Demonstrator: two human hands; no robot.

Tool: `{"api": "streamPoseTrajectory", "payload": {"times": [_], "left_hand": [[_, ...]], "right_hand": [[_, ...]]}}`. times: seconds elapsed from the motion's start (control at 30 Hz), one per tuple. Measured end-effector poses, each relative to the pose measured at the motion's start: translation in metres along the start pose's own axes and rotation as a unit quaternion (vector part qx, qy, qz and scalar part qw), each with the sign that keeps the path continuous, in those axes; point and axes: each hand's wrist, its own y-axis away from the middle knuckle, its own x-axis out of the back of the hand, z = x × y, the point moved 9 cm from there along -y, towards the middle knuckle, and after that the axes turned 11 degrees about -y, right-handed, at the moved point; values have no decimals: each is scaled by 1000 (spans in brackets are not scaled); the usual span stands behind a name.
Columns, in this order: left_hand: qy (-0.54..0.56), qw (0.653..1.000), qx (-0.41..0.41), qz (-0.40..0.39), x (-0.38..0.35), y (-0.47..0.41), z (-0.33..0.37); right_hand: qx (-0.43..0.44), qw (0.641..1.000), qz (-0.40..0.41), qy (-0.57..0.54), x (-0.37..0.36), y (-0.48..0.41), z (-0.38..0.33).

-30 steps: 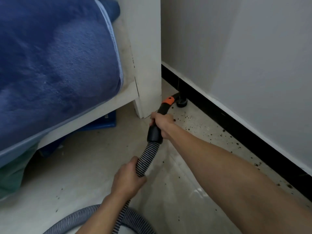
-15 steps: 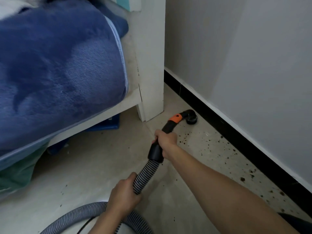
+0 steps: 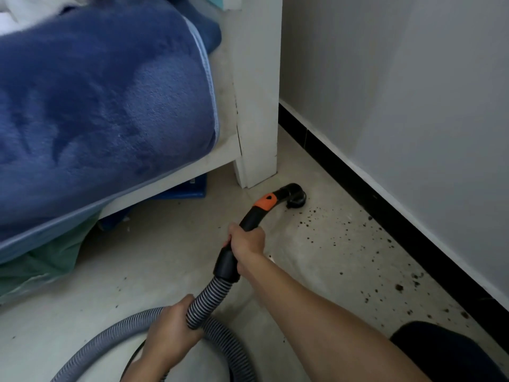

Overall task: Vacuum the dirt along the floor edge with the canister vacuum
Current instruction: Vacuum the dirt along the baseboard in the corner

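Two hands work: right hand (image 3: 246,241) fingers (image 3: 232,235) curled round the wand (image 3: 256,213), left hand (image 3: 170,330) gripping the hose (image 3: 212,296). Nozzle (image 3: 296,195) sits on the floor (image 3: 170,244) by the bedpost (image 3: 259,106), mid-sweep; next it should drag through dirt (image 3: 398,287) along the skirting (image 3: 413,235).

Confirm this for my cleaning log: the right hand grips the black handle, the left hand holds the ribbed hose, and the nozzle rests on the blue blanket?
No. The head view shows the nozzle on the floor beside the white bed leg, not on the blue blanket. The rest holds.
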Motion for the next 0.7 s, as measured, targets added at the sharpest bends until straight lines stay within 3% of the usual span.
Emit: {"api": "streamPoseTrajectory", "payload": {"times": [0.1, 0.33, 0.53, 0.7], "left_hand": [[-9, 1000, -1, 16, 4, 3, 4], [14, 997, 48, 60, 28, 19, -23], [13, 996, 35, 84, 27, 15, -7], [30, 990, 88, 102, 27, 40, -54]], "right_hand": [[5, 1000, 13, -19, 11, 2, -5], [-40, 996, -70, 39, -48, 20, 6], [-13, 998, -19, 66, -41, 7, -5], [-32, 994, -60, 83, -68, 34, 37]]}}
